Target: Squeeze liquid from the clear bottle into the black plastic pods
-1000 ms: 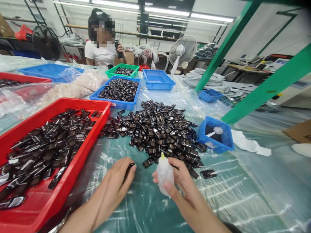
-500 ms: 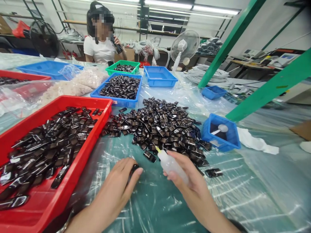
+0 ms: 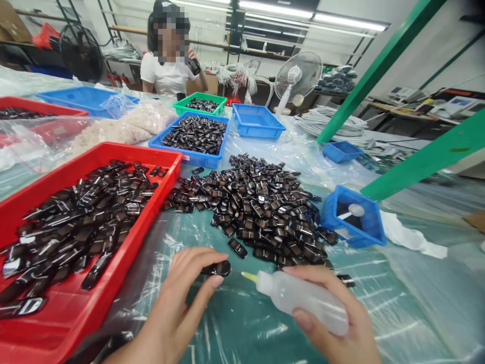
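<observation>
Between the thumb and fingers of my left hand is a small glossy black plastic casing, held just above the green table. My right hand is wrapped round a translucent white squeeze bottle, which lies nearly level with its yellow needle tip pointing left at the casing. A short gap separates tip and casing. Beyond both hands spreads a large heap of similar black casings. One loose casing lies at the heap's near edge.
On the left stands a red tray of black casings. Behind the heap are a blue tray of casings and another blue tray. A small blue bin with a white spoon sits right, near a green post. A person sits opposite.
My right hand has turned the bottle from slanting upward to nearly level and moved it right and nearer me. My left hand has brought the casing into clearer view. The camera view has shifted slightly.
</observation>
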The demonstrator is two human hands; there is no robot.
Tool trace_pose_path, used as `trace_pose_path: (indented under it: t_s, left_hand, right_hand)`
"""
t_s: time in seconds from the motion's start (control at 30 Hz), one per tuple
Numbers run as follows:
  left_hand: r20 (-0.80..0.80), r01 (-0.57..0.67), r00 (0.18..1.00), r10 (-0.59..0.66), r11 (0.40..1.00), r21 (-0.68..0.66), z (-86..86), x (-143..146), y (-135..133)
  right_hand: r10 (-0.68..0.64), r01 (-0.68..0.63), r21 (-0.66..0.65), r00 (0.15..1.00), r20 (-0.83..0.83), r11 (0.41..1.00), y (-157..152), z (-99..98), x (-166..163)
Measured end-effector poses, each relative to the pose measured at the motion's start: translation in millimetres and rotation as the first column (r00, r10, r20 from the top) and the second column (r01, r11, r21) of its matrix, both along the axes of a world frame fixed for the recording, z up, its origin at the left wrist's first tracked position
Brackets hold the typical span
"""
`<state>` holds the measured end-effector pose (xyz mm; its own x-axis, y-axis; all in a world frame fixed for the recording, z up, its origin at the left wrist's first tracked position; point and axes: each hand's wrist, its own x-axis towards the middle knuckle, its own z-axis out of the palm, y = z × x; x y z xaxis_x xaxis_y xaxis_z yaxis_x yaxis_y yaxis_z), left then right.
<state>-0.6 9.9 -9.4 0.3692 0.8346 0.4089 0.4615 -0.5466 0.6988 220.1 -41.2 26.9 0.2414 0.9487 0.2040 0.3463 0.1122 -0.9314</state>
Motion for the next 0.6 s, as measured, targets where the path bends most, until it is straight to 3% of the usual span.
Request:
trace_pose_path:
  t_s: [0.37,0.6]
  left_hand:
    - [0.03,0.069,0.997,-0.068,0.997,-0.046,2.8,-5.2,-4.1]
    - [0.056,0.1,0.993,-0.101,0.995,0.022,7.7,-0.3,-4.0]
  right_hand:
    - [-0.009,0.012,-0.034,0.995,0.104,0.999,1.1,-1.2,4.7]
    - [0.032,-0.032,-0.001,0.988,0.154,0.999,1.8,-2.1,5.4]
